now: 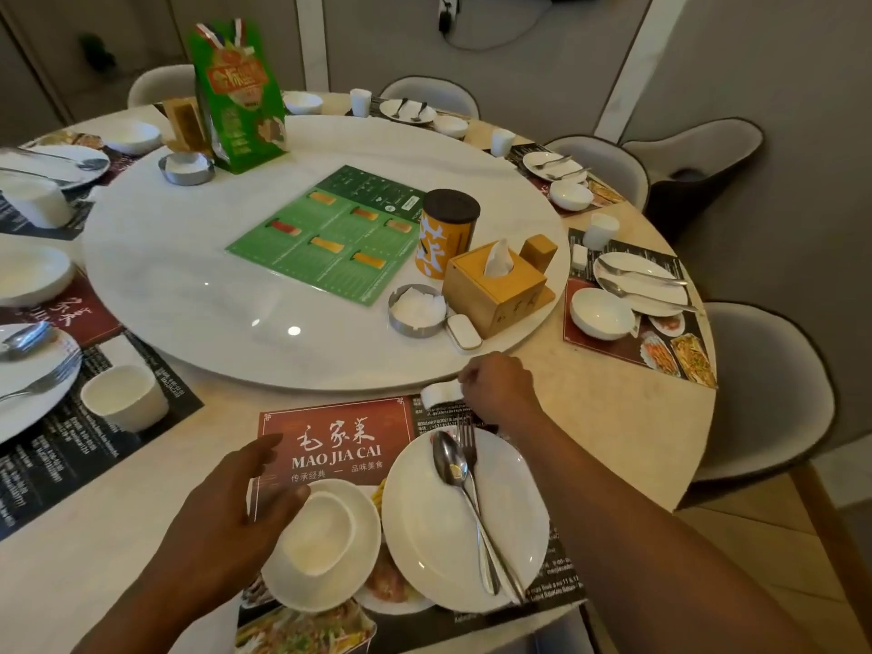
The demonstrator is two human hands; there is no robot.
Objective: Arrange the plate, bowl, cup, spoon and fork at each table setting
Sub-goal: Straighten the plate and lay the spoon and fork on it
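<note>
On the red placemat (330, 422) in front of me, a white cup (318, 531) sits inside a white bowl (325, 590). To its right is a white plate (424, 521) with a spoon (450, 464) and a fork (468, 441) lying side by side on it. My left hand (222, 516) hovers at the cup's left with fingers extended over the mat and the thumb at the cup's rim. My right hand (498, 387) is beyond the plate, fingers curled and pinching a small white packet (439, 395) at the mat's far edge.
A big white turntable (188, 285) fills the table's middle, carrying a green menu (330, 233), tissue box (495, 285), orange canister (446, 233) and green bag (240, 96). Laid settings ring the table, such as the plate (641, 285) at right. Chairs (764, 389) stand close on the right.
</note>
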